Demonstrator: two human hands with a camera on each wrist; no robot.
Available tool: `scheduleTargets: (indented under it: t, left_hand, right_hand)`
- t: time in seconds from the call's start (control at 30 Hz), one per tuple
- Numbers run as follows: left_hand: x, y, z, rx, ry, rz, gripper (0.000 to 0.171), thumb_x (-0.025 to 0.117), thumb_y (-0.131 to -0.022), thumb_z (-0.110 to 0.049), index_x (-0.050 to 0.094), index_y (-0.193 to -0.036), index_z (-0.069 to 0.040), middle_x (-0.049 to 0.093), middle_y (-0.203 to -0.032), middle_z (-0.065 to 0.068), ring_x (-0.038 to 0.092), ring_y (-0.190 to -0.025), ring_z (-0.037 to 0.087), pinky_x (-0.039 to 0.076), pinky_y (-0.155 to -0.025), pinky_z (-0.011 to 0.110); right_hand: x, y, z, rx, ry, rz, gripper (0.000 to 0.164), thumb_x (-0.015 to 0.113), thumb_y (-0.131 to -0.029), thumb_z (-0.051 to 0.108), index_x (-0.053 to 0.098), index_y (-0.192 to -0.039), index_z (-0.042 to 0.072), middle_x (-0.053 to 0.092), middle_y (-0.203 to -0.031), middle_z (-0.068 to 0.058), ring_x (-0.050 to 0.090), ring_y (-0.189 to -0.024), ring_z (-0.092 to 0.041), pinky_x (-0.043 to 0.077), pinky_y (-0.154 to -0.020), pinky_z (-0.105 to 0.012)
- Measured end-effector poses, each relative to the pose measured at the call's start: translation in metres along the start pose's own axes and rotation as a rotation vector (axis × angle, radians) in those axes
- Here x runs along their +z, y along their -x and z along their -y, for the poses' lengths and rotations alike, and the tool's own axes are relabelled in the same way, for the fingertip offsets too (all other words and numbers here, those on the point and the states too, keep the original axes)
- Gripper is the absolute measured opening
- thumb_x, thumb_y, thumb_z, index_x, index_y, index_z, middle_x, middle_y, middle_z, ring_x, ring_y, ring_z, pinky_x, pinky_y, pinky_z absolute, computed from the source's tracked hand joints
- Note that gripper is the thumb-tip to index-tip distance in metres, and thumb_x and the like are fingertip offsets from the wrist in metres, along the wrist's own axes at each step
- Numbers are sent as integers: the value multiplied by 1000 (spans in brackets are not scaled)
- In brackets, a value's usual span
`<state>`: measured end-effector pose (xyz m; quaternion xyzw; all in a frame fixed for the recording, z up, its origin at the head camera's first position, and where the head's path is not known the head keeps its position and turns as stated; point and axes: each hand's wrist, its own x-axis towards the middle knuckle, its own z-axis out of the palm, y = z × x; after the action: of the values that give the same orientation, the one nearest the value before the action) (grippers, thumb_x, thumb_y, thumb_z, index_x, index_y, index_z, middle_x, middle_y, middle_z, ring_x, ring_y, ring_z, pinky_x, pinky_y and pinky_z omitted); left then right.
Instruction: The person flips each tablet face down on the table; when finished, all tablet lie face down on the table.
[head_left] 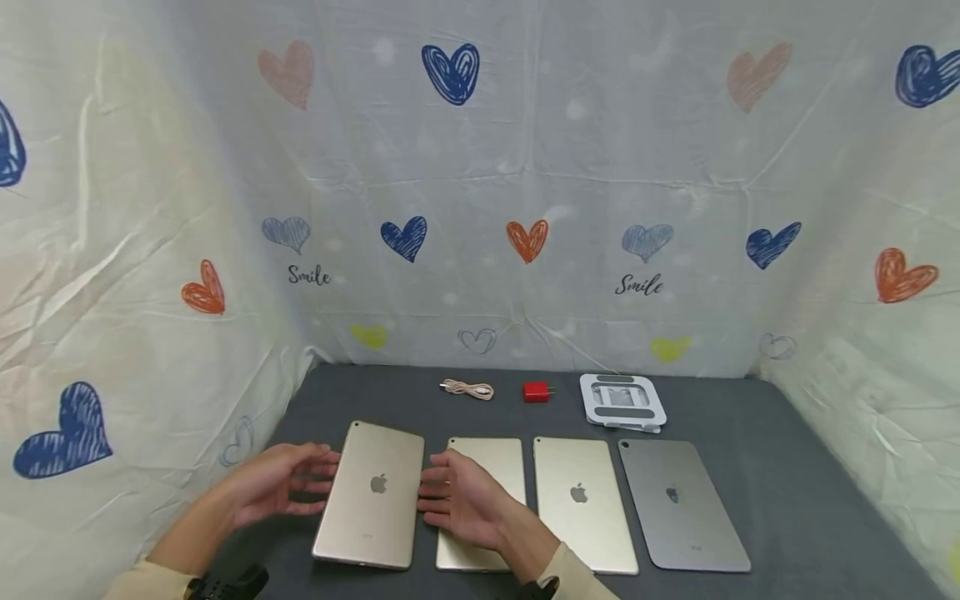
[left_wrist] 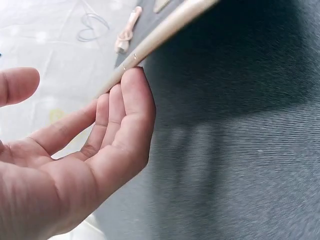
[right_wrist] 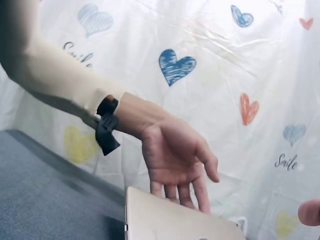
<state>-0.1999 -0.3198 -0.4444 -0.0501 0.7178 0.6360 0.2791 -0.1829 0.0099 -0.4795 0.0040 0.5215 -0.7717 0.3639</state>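
A gold tablet (head_left: 371,504), back side up with an apple logo, tilts off the dark table between both hands. Fingertips of my left hand (head_left: 273,487) touch its left edge from below; in the left wrist view the thumb stands apart from it. My right hand (head_left: 474,504) has its extended fingers at the tablet's right edge; only a thumb tip (right_wrist: 311,212) shows in the right wrist view. Beneath the right hand lies a second gold tablet (head_left: 491,457), partly hidden. To the right lie a third gold tablet (head_left: 583,521) and a grey tablet (head_left: 682,517).
Along the back of the dark table (head_left: 780,467) lie a bundled cable (head_left: 468,388), a red charger plug (head_left: 536,392) and a folded white-and-grey stand (head_left: 622,403). A heart-printed sheet (head_left: 525,117) hangs behind and on both sides.
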Motion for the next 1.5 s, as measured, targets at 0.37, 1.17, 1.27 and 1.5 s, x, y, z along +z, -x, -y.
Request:
scheduleTargets:
  t: [0.37, 1.17, 1.27, 1.5]
  left_hand:
    - [24, -24, 21, -66, -76, -192, 41, 53, -111, -25, 63, -134, 8, 68, -131, 24, 68, -110, 34, 66, -86, 51]
    - [39, -9, 7, 148, -637, -357, 51, 62, -111, -29, 62, -146, 8, 68, -141, 30, 70, -123, 45, 66, -85, 51]
    - [26, 11, -13, 234, -744, -412, 53, 62, -112, -33, 61, -148, 6, 68, -141, 29, 70, -124, 47, 64, -88, 53]
    - [7, 68, -88, 564, -993, -665, 55, 65, -109, -31, 59, -148, 8, 64, -139, 35, 65, -120, 55, 58, -92, 68]
  right_hand:
    - [-4, 10, -2, -20, -4, -26, 80, 46, -107, 39, 31, -162, -17, 30, -169, -42, 25, -161, -59, 23, -136, -64]
    - [-67, 92, 19, -185, 185, 63, 70, 46, -115, 35, 29, -169, -6, 37, -172, -30, 46, -156, -46, 42, -130, -51]
    - [-98, 132, 48, -291, 375, 63, 66, 46, -117, 31, 28, -170, -4, 37, -173, -28, 52, -153, -32, 46, -126, -37]
    - [-142, 231, 120, -731, 1111, -299, 57, 52, -113, 11, 44, -169, 21, 51, -168, -8, 48, -149, 4, 39, -115, -10]
